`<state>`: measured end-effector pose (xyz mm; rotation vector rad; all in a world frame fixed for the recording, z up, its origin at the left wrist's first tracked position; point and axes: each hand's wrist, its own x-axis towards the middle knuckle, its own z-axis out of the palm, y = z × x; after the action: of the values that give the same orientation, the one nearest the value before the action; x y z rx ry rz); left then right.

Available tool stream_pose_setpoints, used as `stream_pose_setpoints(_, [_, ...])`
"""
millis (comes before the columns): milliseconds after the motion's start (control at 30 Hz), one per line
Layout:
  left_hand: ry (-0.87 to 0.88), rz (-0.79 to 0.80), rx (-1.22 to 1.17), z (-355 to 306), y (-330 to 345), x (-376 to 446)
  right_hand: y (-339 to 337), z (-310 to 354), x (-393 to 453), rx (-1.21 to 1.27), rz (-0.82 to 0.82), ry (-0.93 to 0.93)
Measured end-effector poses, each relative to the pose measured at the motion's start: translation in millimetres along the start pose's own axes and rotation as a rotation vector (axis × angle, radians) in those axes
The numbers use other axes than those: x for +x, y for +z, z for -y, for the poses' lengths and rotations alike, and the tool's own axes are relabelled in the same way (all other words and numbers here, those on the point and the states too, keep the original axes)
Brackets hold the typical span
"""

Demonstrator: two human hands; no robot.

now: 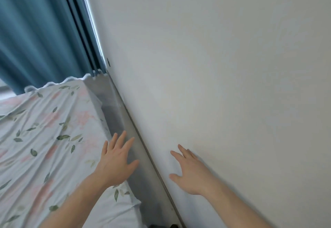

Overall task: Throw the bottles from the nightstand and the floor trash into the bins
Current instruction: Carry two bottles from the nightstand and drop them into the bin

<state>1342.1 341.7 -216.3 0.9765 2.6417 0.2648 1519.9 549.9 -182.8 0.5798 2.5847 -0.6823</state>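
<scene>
No bottle, trash, nightstand or bin shows in the head view. My left hand [117, 159] is held out with its fingers spread and straight, over the edge of the bed and the narrow floor strip beside it, holding nothing. My right hand [189, 172] is also spread flat with straight fingers, in front of the white wall; I cannot tell whether it touches the wall. Both forearms come in from the bottom edge.
A bed with a floral sheet [48, 138] fills the lower left. A narrow grey floor gap [118, 113] runs between bed and white wall [223, 66]. Blue curtains [39, 30] hang at the upper left. A small dark object [161, 226] peeks in at the bottom edge.
</scene>
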Motion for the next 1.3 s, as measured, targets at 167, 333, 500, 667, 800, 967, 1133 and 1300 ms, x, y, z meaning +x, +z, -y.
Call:
stream_pose_setpoints(167, [-0.19,-0.052,-0.026,15.2,-15.7,-3.8,-14.7,28.7,78.3,-0.067,0.083,-0.109])
stream_pose_setpoints(333, [-0.376,-0.079,-0.07,51.8,-26.3,-8.0,-23.7,87.0,146.9,-0.098,0.167,-0.242])
stream_pose_setpoints(500, [-0.524,-0.136,-0.098,109.0,-50.3,15.3,-52.8,160.8,217.0,-0.091,0.208,-0.372])
stream_pose_setpoints(667, [-0.634,-0.237,-0.173,184.4,-81.0,72.8,-87.4,213.2,312.1,-0.036,0.19,-0.391])
stream_pose_setpoints(800, [-0.709,-0.264,-0.205,245.1,-102.4,113.6,-105.9,253.6,383.5,-0.078,0.221,-0.395])
stream_pose_setpoints(967, [-0.799,-0.292,-0.281,309.2,-129.3,123.8,-115.3,321.8,438.2,-0.165,0.267,-0.494])
stream_pose_setpoints(1133, [-0.898,-0.356,-0.339,343.9,-147.5,110.7,-119.8,395.3,468.4,-0.233,0.315,-0.649])
stream_pose_setpoints(1300, [-1.009,-0.378,-0.357,370.5,-161.4,106.3,-124.5,461.8,503.4,-0.304,0.382,-0.781])
